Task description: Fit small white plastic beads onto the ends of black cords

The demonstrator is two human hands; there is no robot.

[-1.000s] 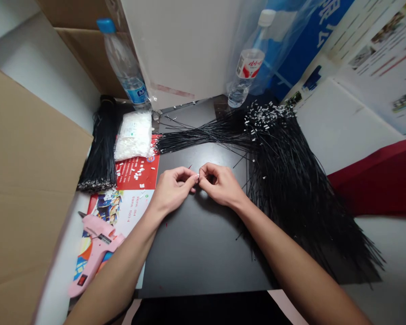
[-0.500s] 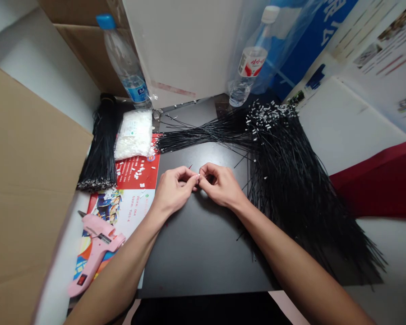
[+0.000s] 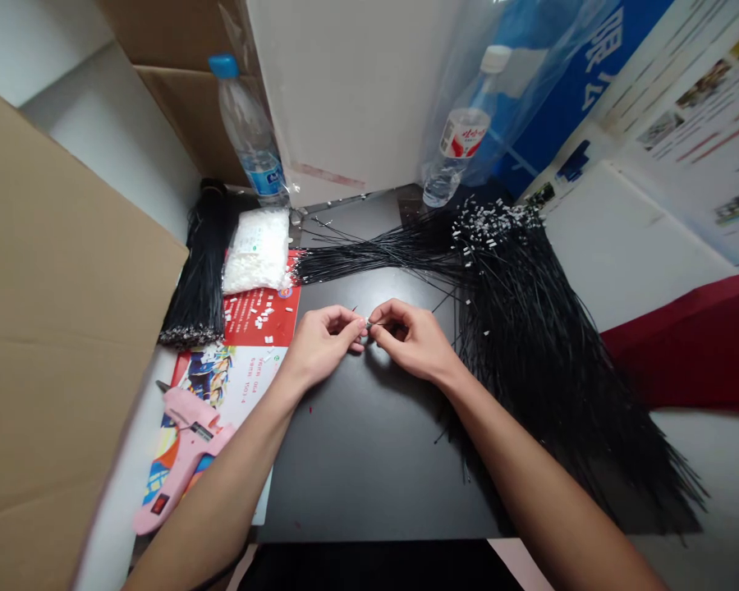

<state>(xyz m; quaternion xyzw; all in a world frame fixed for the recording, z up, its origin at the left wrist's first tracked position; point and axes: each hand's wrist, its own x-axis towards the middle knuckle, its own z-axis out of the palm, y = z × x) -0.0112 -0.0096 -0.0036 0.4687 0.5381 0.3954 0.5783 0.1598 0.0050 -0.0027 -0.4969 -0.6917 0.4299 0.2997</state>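
Observation:
My left hand (image 3: 323, 346) and my right hand (image 3: 415, 340) meet above the black board (image 3: 369, 468), fingertips nearly touching. Between them is a tiny white connector (image 3: 368, 325), pinched mainly by my right fingers. A thin black wire (image 3: 355, 310) pokes up from my left fingers, and I cannot tell exactly how it joins the connector. To the right lies a large spread of black wires (image 3: 530, 345) with white connectors on their far ends (image 3: 493, 222).
A tight black wire bundle (image 3: 198, 275) and a bag of white pieces (image 3: 257, 251) lie at the left, beside a red flyer (image 3: 264, 316) and a pink glue gun (image 3: 181, 451). A cardboard sheet (image 3: 55, 328) rises at far left. Water bottles (image 3: 250, 131) stand behind.
The whole view has shifted slightly right and down. My hands stay together at the middle, with the fingertips still pinched around the small white connector.

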